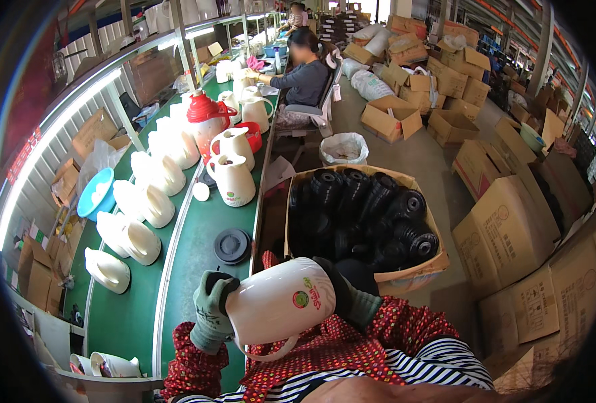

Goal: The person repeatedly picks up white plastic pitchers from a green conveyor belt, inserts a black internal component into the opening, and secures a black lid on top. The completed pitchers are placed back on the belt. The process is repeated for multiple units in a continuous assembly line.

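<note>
A white thermos jug (281,302) lies on its side in the air in front of me, its handle (271,352) hanging below. My left hand (214,312), in a grey-green glove, grips its left end. At the other end my right hand (355,302), gloved too, is wrapped against the jug, its fingers partly hidden. Just behind that hand shows a dark rounded thing (357,274) I cannot make out. On the green bench beyond sits a black round base (232,246). More white jugs (232,180) stand farther along the bench, near a red-topped one (207,117).
An open carton (405,279) of black ribbed parts stands right of the bench. White jug tops (106,270) line the left side of the bench, by a blue basin (96,193). A co-worker (304,77) sits farther up. Cardboard boxes (506,221) crowd the right side.
</note>
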Available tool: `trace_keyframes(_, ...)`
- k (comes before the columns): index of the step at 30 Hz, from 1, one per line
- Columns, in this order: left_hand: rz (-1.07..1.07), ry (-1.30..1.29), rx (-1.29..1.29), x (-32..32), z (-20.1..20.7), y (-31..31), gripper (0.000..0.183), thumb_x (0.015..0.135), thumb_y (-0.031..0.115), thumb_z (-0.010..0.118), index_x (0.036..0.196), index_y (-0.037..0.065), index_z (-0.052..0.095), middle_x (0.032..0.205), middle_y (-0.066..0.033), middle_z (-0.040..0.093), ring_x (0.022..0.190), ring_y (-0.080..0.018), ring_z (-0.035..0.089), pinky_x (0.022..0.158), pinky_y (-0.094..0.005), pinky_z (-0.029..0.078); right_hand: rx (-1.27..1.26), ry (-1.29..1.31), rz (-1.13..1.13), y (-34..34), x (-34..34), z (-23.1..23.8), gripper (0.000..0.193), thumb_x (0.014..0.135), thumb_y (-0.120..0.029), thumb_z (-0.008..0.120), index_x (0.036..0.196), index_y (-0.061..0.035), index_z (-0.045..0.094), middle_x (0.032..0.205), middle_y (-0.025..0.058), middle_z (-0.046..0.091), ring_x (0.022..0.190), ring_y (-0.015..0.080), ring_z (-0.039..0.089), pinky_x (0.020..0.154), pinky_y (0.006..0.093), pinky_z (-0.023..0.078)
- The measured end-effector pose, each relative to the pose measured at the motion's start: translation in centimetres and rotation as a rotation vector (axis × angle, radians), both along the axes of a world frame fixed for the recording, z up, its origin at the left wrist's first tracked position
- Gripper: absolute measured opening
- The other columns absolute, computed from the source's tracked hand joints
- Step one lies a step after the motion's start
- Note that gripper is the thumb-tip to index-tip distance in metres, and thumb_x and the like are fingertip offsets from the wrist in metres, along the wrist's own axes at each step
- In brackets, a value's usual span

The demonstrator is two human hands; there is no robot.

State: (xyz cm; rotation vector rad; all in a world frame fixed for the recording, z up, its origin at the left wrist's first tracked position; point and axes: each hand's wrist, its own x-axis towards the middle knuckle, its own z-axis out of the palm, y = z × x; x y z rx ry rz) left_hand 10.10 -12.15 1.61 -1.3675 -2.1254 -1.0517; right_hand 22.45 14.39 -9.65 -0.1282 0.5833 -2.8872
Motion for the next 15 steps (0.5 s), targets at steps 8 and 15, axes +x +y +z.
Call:
trace_keyframes(8,-0.118,-1.655,0.595,0.8,-9.7,-1.8,0.024,0.103,0.028,0.063,0.108,0.005,0.063,0.112,-0.0106,0.07,0.096,-0.0242,0.068,0.082,-0.0416,0.056,1.073,0.556,-0.65,-2.3,1.2,3.4,0.071,0.11,-0.031,0.051,0.166,-0.0003,0.019,0.172,0.0154,0.022,0.158,0.0291,0.024,0.128,0.0389,0.018)
trace_keyframes(15,-0.068,-0.043,-0.185,-1.6,1.8,1.2,0.038,0.064,0.015,0.081,0.096,0.001,0.066,0.093,-0.0193,0.061,0.084,-0.0396,0.064,0.07,-0.0451,0.052,0.066,0.227,-0.146,-1.4,-2.8,-12.3,0.054,0.113,-0.027,0.046,0.16,-0.0038,0.036,0.16,0.0109,0.046,0.145,0.0202,0.044,0.122,0.0366,0.036)
